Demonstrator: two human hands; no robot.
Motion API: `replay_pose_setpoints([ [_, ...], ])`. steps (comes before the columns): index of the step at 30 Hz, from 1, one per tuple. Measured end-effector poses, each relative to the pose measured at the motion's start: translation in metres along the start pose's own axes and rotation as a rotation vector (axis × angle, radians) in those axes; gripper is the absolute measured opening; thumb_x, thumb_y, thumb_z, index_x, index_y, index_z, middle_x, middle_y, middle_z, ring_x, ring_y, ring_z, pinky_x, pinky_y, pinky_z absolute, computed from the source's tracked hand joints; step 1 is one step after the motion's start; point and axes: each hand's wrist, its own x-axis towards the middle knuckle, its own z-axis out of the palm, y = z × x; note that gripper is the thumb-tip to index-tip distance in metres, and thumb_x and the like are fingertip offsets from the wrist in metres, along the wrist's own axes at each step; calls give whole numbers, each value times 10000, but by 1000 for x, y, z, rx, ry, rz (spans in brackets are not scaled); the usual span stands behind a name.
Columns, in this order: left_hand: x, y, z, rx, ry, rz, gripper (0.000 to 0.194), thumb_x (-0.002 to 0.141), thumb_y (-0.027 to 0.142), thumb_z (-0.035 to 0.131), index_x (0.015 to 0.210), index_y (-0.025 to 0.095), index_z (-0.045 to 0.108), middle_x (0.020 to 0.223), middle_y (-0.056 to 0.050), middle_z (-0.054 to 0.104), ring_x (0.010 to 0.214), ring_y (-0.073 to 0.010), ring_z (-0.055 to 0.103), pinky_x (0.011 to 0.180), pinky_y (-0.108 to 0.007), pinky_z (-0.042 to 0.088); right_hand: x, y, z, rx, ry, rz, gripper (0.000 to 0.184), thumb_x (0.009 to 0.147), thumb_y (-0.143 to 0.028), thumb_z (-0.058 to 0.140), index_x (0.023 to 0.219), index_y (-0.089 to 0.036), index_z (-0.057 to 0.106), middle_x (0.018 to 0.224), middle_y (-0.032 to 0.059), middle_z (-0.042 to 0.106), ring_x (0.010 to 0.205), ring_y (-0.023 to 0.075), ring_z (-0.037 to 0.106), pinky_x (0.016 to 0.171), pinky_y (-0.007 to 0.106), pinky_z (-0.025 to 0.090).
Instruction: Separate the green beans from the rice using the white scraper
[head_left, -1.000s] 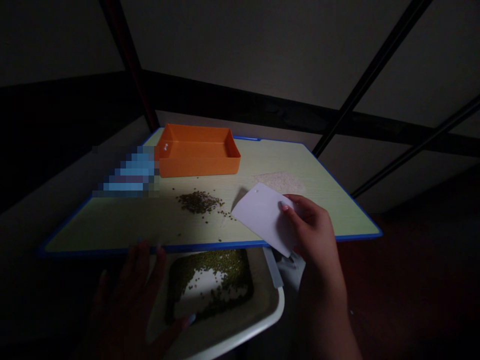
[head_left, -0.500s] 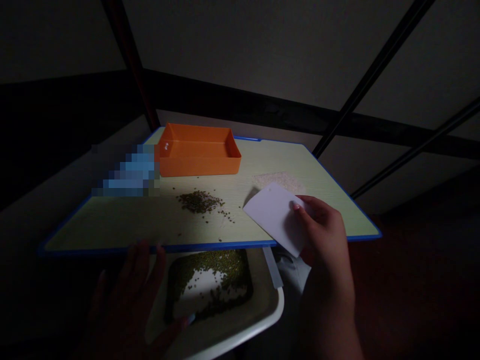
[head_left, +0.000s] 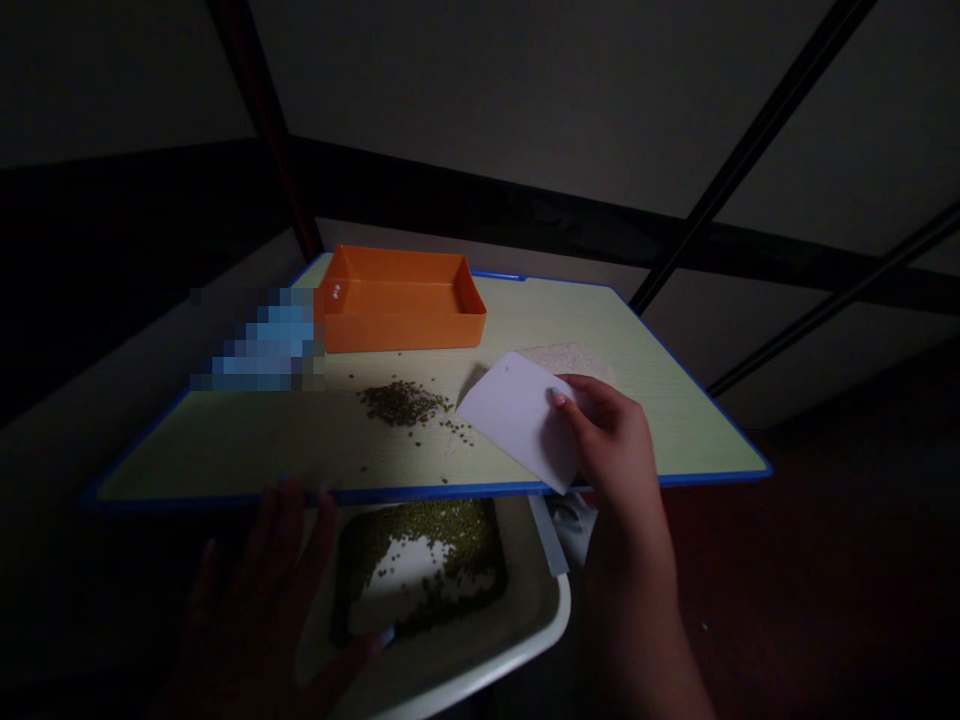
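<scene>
My right hand [head_left: 615, 450] is closed on a white plastic scraper card [head_left: 517, 415], held tilted just above the pale green table [head_left: 225, 445] with its blue edge. The card's left edge is close to a small pile of green beans [head_left: 401, 402] on the table. My left hand [head_left: 262, 590] grips the left side of a white tray [head_left: 480, 650] held below the table's front edge; green beans [head_left: 427, 560] lie in the tray. A patch of white rice [head_left: 570, 357] lies behind the card.
An orange rectangular box [head_left: 401, 300] stands at the back of the table. A blurred blue patch [head_left: 259, 350] sits left of it. Dark metal bars [head_left: 750, 140] cross behind the table. The surroundings are dark.
My right hand first drew the scraper card right, then moved it back left toward the bean pile. The left hand and the tray stayed put.
</scene>
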Motion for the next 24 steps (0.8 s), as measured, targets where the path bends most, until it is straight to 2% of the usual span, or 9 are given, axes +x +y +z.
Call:
replay_pose_setpoints([
  [3, 0, 3, -2, -21, -35, -38, 813, 813, 646, 282, 1493, 254, 70, 1674, -67, 63, 1551, -241, 26, 1231, -591, 106, -3, -4, 1, -3, -55, -27, 199, 815, -320, 632, 938, -196, 728, 962, 62, 774, 862, 207, 693, 791, 376, 543],
  [6, 0, 1, -2, 0, -21, 11, 828, 802, 621, 325, 1493, 238, 76, 1674, -78, 44, 1552, -254, 7, 1226, -602, 99, -6, -7, 2, 13, -87, -17, 192, 823, -328, 637, 939, -199, 720, 955, 59, 771, 850, 204, 694, 778, 375, 546],
  [12, 1, 2, -3, -13, -37, -24, 806, 815, 617, 289, 1494, 247, 61, 1662, -118, 115, 1551, -284, 59, 1177, -665, 207, -10, -8, 1, 24, -117, -35, 174, 834, -330, 642, 936, -215, 723, 938, 42, 766, 824, 191, 690, 729, 344, 545],
  [15, 1, 0, -3, 6, -47, -5, 821, 808, 623, 292, 1494, 241, 55, 1660, -132, 114, 1549, -305, 69, 1145, -687, 249, -12, -8, -9, 9, -45, -50, 187, 844, -357, 650, 958, -229, 723, 912, 35, 758, 771, 183, 681, 652, 317, 539],
  [18, 2, 1, -4, 22, -49, 21, 831, 806, 622, 306, 1493, 221, 64, 1661, -139, 95, 1552, -299, 34, 1166, -675, 215, -20, -8, -28, -49, 99, -65, 189, 842, -378, 674, 969, -245, 714, 885, 30, 747, 721, 173, 674, 581, 284, 518],
  [22, 2, 9, -7, -4, -44, -43, 763, 842, 583, 263, 1492, 229, 76, 1663, -123, 98, 1553, -268, 34, 1211, -638, 148, -47, -12, -53, -287, 318, -189, 136, 864, -328, 669, 985, -267, 686, 924, 29, 738, 757, 171, 697, 620, 275, 531],
  [24, 2, 12, -9, -28, -47, -65, 772, 834, 595, 274, 1492, 245, 77, 1664, -112, 100, 1551, -283, 57, 1214, -635, 152, -63, -15, -59, -427, 277, -305, 137, 872, -259, 649, 1008, -270, 665, 882, 21, 746, 698, 162, 703, 586, 265, 526],
])
